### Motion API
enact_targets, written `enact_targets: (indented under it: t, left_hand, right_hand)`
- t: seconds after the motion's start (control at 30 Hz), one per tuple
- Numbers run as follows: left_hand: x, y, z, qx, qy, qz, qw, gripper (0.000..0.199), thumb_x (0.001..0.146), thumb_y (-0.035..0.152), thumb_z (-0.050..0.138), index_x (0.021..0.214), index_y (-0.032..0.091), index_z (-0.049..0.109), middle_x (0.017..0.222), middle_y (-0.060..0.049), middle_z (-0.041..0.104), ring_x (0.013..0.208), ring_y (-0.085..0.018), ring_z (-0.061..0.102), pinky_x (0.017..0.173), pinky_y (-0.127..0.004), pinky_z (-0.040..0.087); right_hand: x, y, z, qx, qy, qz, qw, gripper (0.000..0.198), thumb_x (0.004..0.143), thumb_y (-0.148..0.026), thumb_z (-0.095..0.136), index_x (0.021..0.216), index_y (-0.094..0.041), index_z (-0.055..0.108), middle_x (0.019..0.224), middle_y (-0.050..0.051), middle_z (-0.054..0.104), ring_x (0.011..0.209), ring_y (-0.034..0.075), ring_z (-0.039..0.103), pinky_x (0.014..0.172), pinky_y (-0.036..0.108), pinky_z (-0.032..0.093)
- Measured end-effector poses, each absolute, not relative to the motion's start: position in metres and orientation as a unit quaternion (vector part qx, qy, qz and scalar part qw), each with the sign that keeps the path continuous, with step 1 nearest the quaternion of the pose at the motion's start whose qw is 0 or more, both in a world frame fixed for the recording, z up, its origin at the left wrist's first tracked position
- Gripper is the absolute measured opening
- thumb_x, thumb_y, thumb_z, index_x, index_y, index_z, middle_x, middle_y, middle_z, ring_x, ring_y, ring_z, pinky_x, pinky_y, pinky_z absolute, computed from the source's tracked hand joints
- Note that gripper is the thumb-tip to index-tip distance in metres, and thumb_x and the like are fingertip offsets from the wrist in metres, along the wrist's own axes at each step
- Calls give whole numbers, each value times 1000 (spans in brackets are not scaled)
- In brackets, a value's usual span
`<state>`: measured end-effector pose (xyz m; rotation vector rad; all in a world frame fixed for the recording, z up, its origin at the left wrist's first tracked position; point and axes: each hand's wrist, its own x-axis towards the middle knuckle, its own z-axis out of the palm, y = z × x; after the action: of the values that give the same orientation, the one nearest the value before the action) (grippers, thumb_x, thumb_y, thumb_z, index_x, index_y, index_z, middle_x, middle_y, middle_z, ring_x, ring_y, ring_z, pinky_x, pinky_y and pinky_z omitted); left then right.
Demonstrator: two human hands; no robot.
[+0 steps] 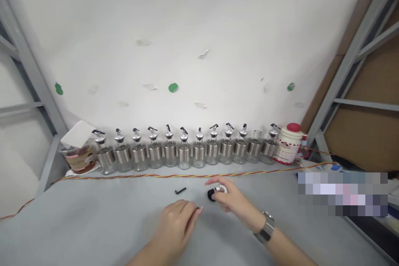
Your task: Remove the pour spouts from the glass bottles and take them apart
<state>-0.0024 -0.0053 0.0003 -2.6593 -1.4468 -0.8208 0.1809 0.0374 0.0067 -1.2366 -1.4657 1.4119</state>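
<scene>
My right hand point(225, 194) grips a silver pourer stopper point(220, 189) whose black rubber end point(211, 194) points left, just above the table. The index finger curves over it and the thumb presses from below. To its left, my left hand point(180, 218) is closed in a pinch. A tiny dark bit shows at its fingertips, too small to name. Beyond the left hand, a small black lever piece point(181, 190) with a bent end lies on the table. In the row at the back, one glass bottle point(254, 149) has an open neck with no pourer in it.
Several glass bottles with steel sleeves point(184, 149) and pourer tops line the wall. A plastic tub point(80, 158) stands at the left end, a white jar with red lid point(287, 144) at the right. A twisted red-yellow wire point(174, 175) crosses the grey table point(93, 224).
</scene>
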Motion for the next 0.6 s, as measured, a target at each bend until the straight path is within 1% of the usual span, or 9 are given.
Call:
enact_targets:
  t: [0.07,0.13,0.23,0.33,0.4,0.47,0.53,0.6]
  left_hand:
    - [-5,2,0,-809,-540,-230,27,26,87,31,32,71,21,50,65,-1,60,59,-15,56,52,-23,34]
    - [-9,8,-1,-773,-603,-195,23,25,86,32,33,75,21,51,69,-2,62,61,-16,57,51,-24,34]
    - [-13,15,1,-753,-640,-155,5,25,86,32,31,77,21,51,77,-3,63,68,-17,58,55,-24,35]
    - [-17,18,4,-741,-660,-124,-14,24,86,31,31,78,21,51,81,-3,63,75,-18,59,58,-25,35]
    - [-19,19,5,-733,-671,-106,-28,23,85,31,32,79,20,51,82,-3,63,75,-18,59,57,-25,35]
    - [-19,19,6,-727,-679,-96,-33,22,85,31,32,82,20,51,82,-4,64,73,-19,60,55,-25,34]
    - [-19,20,7,-720,-687,-92,-35,22,84,32,32,85,20,51,81,-4,65,70,-20,61,54,-25,34]
    - [-20,20,7,-716,-691,-89,-38,23,84,33,31,87,21,50,81,-4,65,69,-21,61,53,-25,34]
  right_hand:
    - [188,43,8,-528,-586,473,392,26,63,-22,51,88,-20,47,50,-10,37,37,5,27,36,18,22]
    - [193,49,4,-576,-584,407,403,21,65,-26,52,84,-19,44,55,-8,41,40,6,31,39,19,25]
    - [197,57,-11,-602,-579,370,407,17,67,-24,49,81,-18,42,56,-7,41,45,9,36,44,21,31]
    - [201,63,-23,-599,-599,342,406,15,65,-18,49,80,-17,47,59,-5,44,53,12,43,52,24,36]
    - [204,64,-27,-590,-619,321,407,18,64,-15,50,82,-16,51,67,-1,50,63,15,48,61,26,38]
    - [204,63,-29,-576,-640,307,406,25,64,-13,50,88,-16,54,78,2,54,73,17,50,70,28,39]
    - [203,61,-29,-561,-658,302,401,32,65,-13,50,96,-16,55,87,4,55,77,17,51,74,29,39]
    - [200,59,-27,-548,-672,302,397,35,67,-13,49,102,-15,54,91,5,55,77,16,53,74,29,41]
